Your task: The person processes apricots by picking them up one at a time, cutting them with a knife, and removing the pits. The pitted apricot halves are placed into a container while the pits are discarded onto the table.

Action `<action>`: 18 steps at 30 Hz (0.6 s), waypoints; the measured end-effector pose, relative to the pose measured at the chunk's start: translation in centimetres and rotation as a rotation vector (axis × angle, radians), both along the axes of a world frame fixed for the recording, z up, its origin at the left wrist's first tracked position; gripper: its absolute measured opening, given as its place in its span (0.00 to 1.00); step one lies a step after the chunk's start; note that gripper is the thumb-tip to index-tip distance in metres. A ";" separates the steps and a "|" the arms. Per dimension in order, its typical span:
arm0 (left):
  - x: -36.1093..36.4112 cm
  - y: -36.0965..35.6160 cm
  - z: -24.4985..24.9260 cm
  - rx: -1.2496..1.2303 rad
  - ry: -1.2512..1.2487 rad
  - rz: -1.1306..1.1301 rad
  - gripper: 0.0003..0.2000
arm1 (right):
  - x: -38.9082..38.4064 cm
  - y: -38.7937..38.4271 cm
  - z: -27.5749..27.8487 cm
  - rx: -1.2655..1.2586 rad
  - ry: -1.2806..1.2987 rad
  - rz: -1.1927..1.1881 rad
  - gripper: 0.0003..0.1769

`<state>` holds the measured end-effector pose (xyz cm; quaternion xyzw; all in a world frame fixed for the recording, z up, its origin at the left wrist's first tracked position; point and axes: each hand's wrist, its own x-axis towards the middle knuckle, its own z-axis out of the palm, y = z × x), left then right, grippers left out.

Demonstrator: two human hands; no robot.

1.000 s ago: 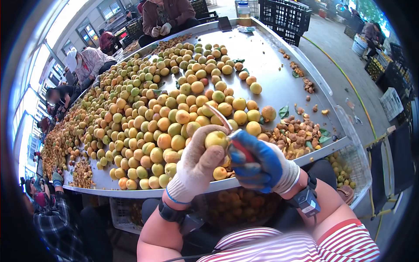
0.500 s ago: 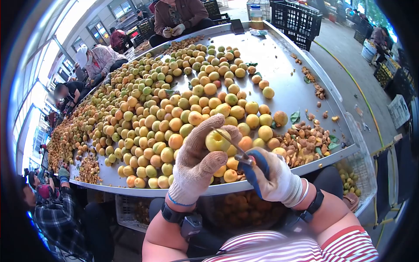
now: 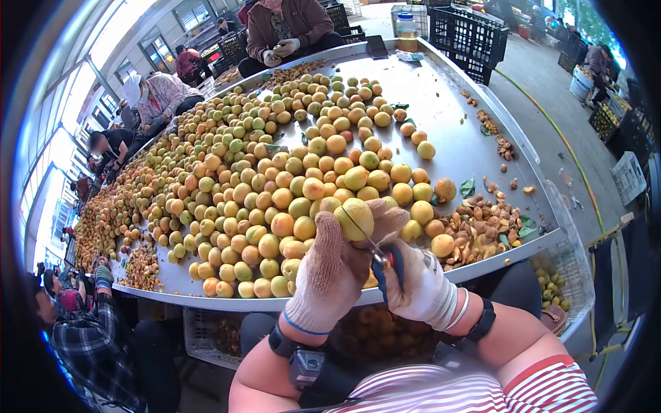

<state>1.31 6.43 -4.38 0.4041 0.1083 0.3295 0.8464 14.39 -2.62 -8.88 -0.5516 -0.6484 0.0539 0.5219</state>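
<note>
My left hand [image 3: 332,272], in a cream knitted glove, holds a yellow-green apricot [image 3: 361,213] up between fingers and thumb over the near edge of the table. My right hand [image 3: 421,281], in a white and blue glove, grips a small knife [image 3: 377,255]. Its thin blade points up and left to the fruit, and a dark line crosses the apricot's face from there. Most of the knife's handle is hidden in the glove. Just beyond both hands lie many loose apricots [image 3: 282,224] on the metal table [image 3: 451,113].
Right of my hands sits a heap of stones and fruit scraps [image 3: 482,227]. Below the table edge are crates of fruit, one crate [image 3: 575,275] at right. Other people work around the table, one person [image 3: 292,31] opposite. A capped jar [image 3: 407,31] stands at the far edge.
The apricot has turned and moved slightly right in my left hand, whose thumb now stands upright at its left. My right hand and the knife have shifted slightly down and left.
</note>
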 end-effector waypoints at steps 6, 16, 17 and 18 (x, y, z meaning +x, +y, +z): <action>-1.3 0.1 1.7 0.314 0.159 0.210 0.28 | 0.2 -0.2 0.7 -0.045 0.026 0.032 0.11; -0.5 0.1 0.2 0.069 0.174 0.107 0.27 | 0.1 0.2 -0.3 0.002 -0.015 -0.039 0.09; -0.5 -0.3 1.0 0.209 0.268 0.186 0.26 | 0.2 0.1 0.0 0.002 -0.018 -0.040 0.09; -0.5 -0.5 1.5 0.349 0.362 0.265 0.25 | 0.3 0.1 0.5 -0.008 -0.028 -0.038 0.09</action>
